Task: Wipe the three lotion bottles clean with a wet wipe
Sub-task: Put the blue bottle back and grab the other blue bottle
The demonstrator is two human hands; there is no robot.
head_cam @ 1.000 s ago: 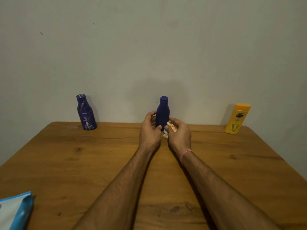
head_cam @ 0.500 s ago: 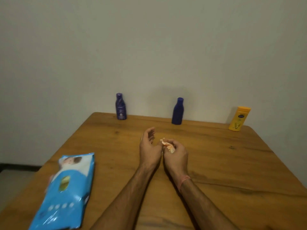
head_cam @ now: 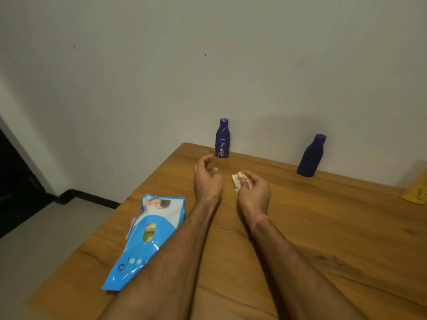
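Nearest the camera: two bare forearms reach forward over a wooden table [head_cam: 323, 227]. A thin pinkish band [head_cam: 258, 221] circles the right wrist.

Left of the left forearm, a blue and white wet-wipe pack [head_cam: 147, 236] lies flat on the table, long axis running away from the viewer, its near right edge hidden under the forearm. Printed picture on the far end; yellowish oval patch at mid-pack.

Mid-table: the left hand [head_cam: 208, 179] is held loosely open, fingers curled, thumb apart from them, nothing in it. The right hand [head_cam: 254, 192] sits just beside it, with a gap between the two. Its fingers are closed around a crumpled wet wipe [head_cam: 238, 179], white with orange-pink staining; a bunched end pokes out on the thumb side.

Far edge of the table, against the wall [head_cam: 208, 65]: a dark blue Nivea bottle [head_cam: 222, 139] stands upright beyond the left hand, label facing the camera. To its right, well apart, a plain dark blue bottle [head_cam: 312, 157] stands with no label showing. At the right frame edge, a yellow bottle [head_cam: 418, 190], mostly cut off.

Beyond the table's left edge: grey floor [head_cam: 46, 227], dark skirting, a dark opening at far left.
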